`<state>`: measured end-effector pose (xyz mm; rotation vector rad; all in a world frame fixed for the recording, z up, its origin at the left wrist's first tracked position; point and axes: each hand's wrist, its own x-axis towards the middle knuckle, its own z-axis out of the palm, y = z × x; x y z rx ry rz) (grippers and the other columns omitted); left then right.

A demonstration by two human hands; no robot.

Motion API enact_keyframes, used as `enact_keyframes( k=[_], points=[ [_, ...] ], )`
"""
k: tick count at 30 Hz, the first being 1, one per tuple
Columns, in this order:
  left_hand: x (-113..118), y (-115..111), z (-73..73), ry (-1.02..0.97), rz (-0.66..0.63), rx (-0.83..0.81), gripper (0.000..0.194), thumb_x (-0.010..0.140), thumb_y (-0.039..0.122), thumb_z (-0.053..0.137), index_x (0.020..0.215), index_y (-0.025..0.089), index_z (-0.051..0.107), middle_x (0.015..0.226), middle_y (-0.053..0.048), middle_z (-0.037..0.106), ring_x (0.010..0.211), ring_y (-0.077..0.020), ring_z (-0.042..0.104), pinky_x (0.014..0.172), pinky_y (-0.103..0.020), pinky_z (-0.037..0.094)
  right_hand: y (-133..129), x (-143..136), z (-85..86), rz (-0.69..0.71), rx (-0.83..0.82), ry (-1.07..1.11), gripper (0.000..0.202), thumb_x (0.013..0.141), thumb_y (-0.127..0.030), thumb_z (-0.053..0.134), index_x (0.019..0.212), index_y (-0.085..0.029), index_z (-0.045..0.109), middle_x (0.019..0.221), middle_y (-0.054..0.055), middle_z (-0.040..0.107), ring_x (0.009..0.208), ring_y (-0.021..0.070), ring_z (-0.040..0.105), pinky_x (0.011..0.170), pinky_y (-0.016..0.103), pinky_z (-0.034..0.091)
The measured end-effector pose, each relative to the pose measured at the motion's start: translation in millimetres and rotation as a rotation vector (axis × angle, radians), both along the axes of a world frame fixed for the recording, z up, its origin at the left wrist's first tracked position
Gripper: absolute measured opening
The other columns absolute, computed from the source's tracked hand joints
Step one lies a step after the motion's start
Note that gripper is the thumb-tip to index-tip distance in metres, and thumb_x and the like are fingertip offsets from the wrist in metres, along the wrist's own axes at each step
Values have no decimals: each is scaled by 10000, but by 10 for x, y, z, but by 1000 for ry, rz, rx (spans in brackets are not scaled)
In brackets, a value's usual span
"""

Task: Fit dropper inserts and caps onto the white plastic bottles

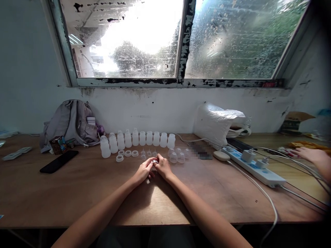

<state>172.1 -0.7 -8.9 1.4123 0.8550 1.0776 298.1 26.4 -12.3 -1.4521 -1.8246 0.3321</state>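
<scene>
My left hand (143,170) and my right hand (163,166) meet over the wooden table, fingers closed around a small whitish ring (155,161), partly hidden by the fingers. Just beyond them lie clear nipples (149,152). White rings (128,153) rest to the left of these, and clear domed caps (177,157) sit to the right. Behind everything stands a row of frosted bottles (142,138); those on the left have tops on, those on the right look open.
A black phone (59,162), small box (58,145) and grey backpack (72,124) lie left. To the right are a white plastic bag (218,124), round white device (221,156) and power strip (269,175) with cables. Another person's hand (307,154) reaches in at far right.
</scene>
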Motion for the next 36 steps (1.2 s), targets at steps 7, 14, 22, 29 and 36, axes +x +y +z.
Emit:
enact_keyframes(
  k=[7, 14, 22, 29, 36],
  points=[
    [-5, -39, 64, -2, 18, 83, 338, 755, 280, 499, 1085, 211, 537, 864, -45, 624, 512, -88, 553, 417, -166, 397, -10, 31, 5, 5, 71, -55, 129, 667, -210, 457, 794, -196, 481, 604, 2, 544, 526, 123, 465, 498, 201, 283],
    [-57, -4, 61, -83, 164, 117, 653, 685, 293, 613, 1255, 224, 303, 735, -29, 628, 636, -127, 579, 496, -177, 423, 18, 29, -18, 175, 109, 81, 131, 718, -251, 444, 830, -193, 480, 615, -8, 551, 528, 118, 478, 519, 206, 335],
    [-112, 107, 46, -101, 250, -16, 528, 704, 421, 563, 1141, 160, 421, 792, -82, 613, 671, -165, 590, 472, -207, 441, -14, 7, -2, 121, 128, 85, 199, 778, -360, 396, 734, -189, 489, 604, -2, 534, 522, 112, 453, 519, 212, 325],
    [-184, 171, 54, 116, 358, 161, 334, 721, 412, 532, 949, 169, 554, 745, -61, 621, 625, -155, 577, 498, -218, 422, -15, 27, 0, 102, 173, 20, 206, 776, -348, 390, 661, -191, 457, 570, -23, 484, 512, 100, 416, 512, 205, 300],
    [-288, 825, 456, 823, 504, 383, 342, 791, 338, 431, 1101, 202, 480, 795, -55, 633, 750, -186, 582, 693, -269, 408, 19, 45, -23, 43, 124, 108, 97, 724, -284, 429, 713, -193, 461, 637, -8, 531, 559, 115, 464, 542, 214, 327]
  ],
)
